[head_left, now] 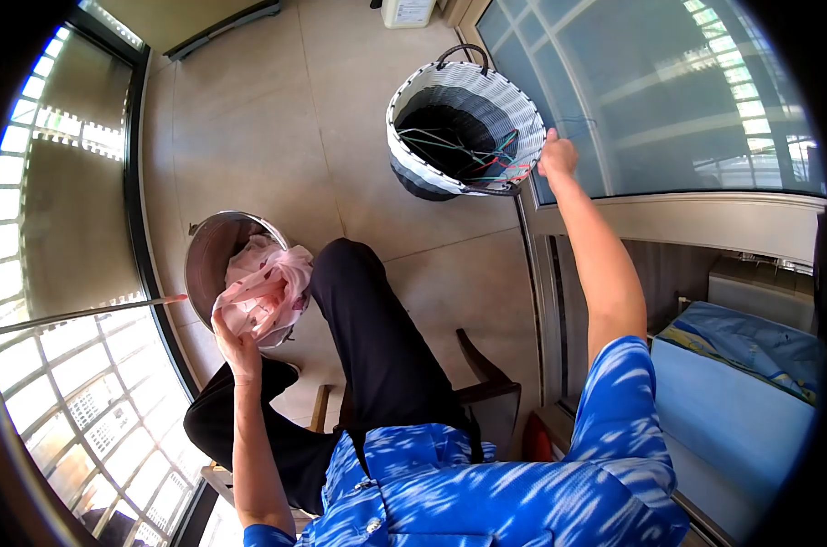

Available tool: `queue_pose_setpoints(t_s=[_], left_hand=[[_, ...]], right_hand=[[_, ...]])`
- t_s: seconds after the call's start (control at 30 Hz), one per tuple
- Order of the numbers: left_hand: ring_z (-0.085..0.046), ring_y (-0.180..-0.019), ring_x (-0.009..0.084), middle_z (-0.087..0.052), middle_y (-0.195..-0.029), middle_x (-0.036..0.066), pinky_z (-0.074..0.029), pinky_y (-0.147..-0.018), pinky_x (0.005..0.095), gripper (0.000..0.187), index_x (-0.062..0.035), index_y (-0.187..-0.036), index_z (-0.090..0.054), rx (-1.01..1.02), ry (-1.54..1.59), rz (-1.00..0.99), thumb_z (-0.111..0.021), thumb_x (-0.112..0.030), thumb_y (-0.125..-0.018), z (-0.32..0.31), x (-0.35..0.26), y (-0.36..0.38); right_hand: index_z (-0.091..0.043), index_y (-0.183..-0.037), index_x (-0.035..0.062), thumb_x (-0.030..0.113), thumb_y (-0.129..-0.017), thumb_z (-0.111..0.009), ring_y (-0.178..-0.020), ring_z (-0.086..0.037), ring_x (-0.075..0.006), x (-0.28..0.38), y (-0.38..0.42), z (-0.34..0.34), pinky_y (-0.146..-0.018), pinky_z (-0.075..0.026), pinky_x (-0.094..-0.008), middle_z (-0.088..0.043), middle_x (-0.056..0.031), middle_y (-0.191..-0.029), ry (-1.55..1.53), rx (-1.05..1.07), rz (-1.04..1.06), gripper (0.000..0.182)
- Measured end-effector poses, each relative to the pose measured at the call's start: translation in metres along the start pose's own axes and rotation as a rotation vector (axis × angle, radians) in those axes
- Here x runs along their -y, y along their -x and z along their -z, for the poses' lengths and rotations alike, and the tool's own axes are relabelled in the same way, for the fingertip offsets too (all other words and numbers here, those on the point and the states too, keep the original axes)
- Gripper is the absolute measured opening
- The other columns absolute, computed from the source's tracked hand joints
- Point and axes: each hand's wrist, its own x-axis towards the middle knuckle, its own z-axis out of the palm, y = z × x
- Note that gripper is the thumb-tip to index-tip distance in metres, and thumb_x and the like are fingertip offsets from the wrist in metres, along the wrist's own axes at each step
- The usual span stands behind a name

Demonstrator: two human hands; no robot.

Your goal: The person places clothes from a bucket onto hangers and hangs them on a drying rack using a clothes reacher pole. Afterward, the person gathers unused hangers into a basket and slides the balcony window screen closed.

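To the left, a metal bucket (202,260) stands on the floor by my knee, with a bunched pink cloth (277,278) inside and partly over its rim. My left hand (237,349) is at the near side of this bucket, its fingers closed on the edge of the cloth. With my right arm stretched forward, my right hand (558,155) grips the rim of a woven basket (505,96). White and dark bands run around the basket, and it has dark handles. Several thin green and red wire hangers (473,155) lie in it. My right fingertips are partly hidden.
A glass door (651,100) borders the right side, close to the basket. Barred windows (76,365) line the left, where a thin pole (85,312) points toward the bucket. A chair (486,392) is under me. A light-blue box (733,383) stands at right.
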Motion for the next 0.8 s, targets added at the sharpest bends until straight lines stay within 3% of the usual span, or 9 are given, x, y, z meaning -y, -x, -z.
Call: queue_pose_setpoints(t_s=[0.07,0.1,0.17,0.23,0.37,0.47,0.6,0.7,0.8], left_hand=[[-0.046,-0.109,0.0403,-0.047,-0.116,0.022,-0.035,-0.097,0.0419,0.067,0.0036,-0.125,-0.036,-0.012,-0.001,-0.002,-0.04,0.009,-0.058,0.0,0.003,0.001],[-0.046,-0.109,0.0403,-0.047,-0.116,0.022,-0.035,-0.097,0.0419,0.067,0.0036,-0.125,-0.036,-0.014,-0.006,-0.003,-0.04,0.009,-0.058,0.001,0.004,0.0],[-0.046,-0.109,0.0403,-0.047,-0.115,0.023,-0.036,-0.096,0.0417,0.067,0.0037,-0.126,-0.036,-0.007,-0.013,0.016,-0.039,0.009,-0.059,0.0,0.005,0.001],[-0.047,-0.108,0.0399,-0.048,-0.115,0.024,-0.036,-0.095,0.0411,0.066,0.0039,-0.126,-0.036,-0.001,-0.016,0.03,-0.04,0.009,-0.061,-0.001,0.003,-0.002],[-0.05,-0.105,0.0386,-0.05,-0.112,0.025,-0.037,-0.094,0.0385,0.06,0.0049,-0.125,-0.037,-0.028,0.0,0.071,-0.042,0.008,-0.065,-0.005,0.01,-0.009],[-0.052,-0.099,0.0353,-0.052,-0.108,0.022,-0.041,-0.088,0.0358,0.052,0.0046,-0.119,-0.043,-0.03,0.069,0.117,-0.044,0.007,-0.067,-0.013,0.021,-0.017],[-0.055,-0.083,0.0293,-0.054,-0.096,0.016,-0.044,-0.071,0.0337,0.038,0.0009,-0.104,-0.054,0.079,0.022,0.235,-0.046,0.006,-0.067,-0.017,0.03,-0.02],[-0.056,-0.078,0.0301,-0.056,-0.091,0.016,-0.045,-0.068,0.0347,0.034,-0.0003,-0.1,-0.057,0.221,-0.018,0.147,-0.046,0.005,-0.068,-0.025,0.032,-0.026],[-0.057,-0.071,0.0304,-0.057,-0.082,0.015,-0.045,-0.065,0.0355,0.029,-0.0009,-0.094,-0.061,0.239,0.0,0.053,-0.047,0.005,-0.069,-0.037,0.011,-0.044]], right_hand=[[-0.058,-0.069,-0.0024,0.04,-0.092,-0.044,-0.046,-0.059,-0.0183,0.044,0.032,0.037,-0.039,-0.046,-0.0277,-0.06,-0.0118,-0.057,0.128,0.435,-0.29,0.05],[-0.058,-0.069,-0.0024,0.04,-0.092,-0.044,-0.046,-0.059,-0.0183,0.048,0.036,0.029,-0.039,-0.046,-0.0277,-0.06,-0.0118,-0.057,0.124,0.439,-0.289,0.05],[-0.062,-0.078,-0.0006,0.034,-0.091,-0.046,-0.047,-0.06,-0.018,0.049,0.046,0.012,-0.042,-0.049,-0.0307,-0.063,-0.0098,-0.065,-0.037,0.82,-0.362,0.041],[-0.061,-0.082,0.0012,0.033,-0.091,-0.045,-0.048,-0.06,-0.0176,0.059,0.064,-0.014,-0.042,-0.049,-0.0295,-0.061,-0.0077,-0.062,-0.31,0.906,-0.258,0.036],[-0.053,-0.112,0.0101,0.039,-0.092,-0.042,-0.053,-0.06,-0.0174,0.095,0.1,-0.073,-0.041,-0.049,-0.0286,-0.059,-0.0101,-0.079,-0.643,0.728,-0.163,0.037],[-0.043,-0.124,0.0187,0.043,-0.093,-0.039,-0.058,-0.058,-0.018,0.111,0.108,-0.11,-0.049,-0.049,-0.0299,-0.056,-0.0127,-0.095,-0.574,0.809,-0.267,0.04],[-0.06,-0.102,0.0131,0.043,-0.091,-0.04,-0.058,-0.059,-0.014,0.113,0.115,-0.134,-0.049,-0.048,-0.0283,-0.061,-0.0072,-0.078,-0.342,0.726,-0.122,0.037],[-0.064,-0.071,0.0051,0.034,-0.08,-0.043,-0.071,-0.059,-0.0421,0.117,0.115,-0.123,-0.069,-0.047,-0.0492,-0.061,-0.0224,-0.074,-0.178,0.055,0.03,0.037],[-0.063,-0.066,0.0018,0.033,-0.08,-0.039,-0.067,-0.058,-0.0427,0.131,0.109,-0.083,-0.065,-0.046,-0.0481,-0.059,-0.0228,-0.067,-0.315,0.001,0.062,0.041]])
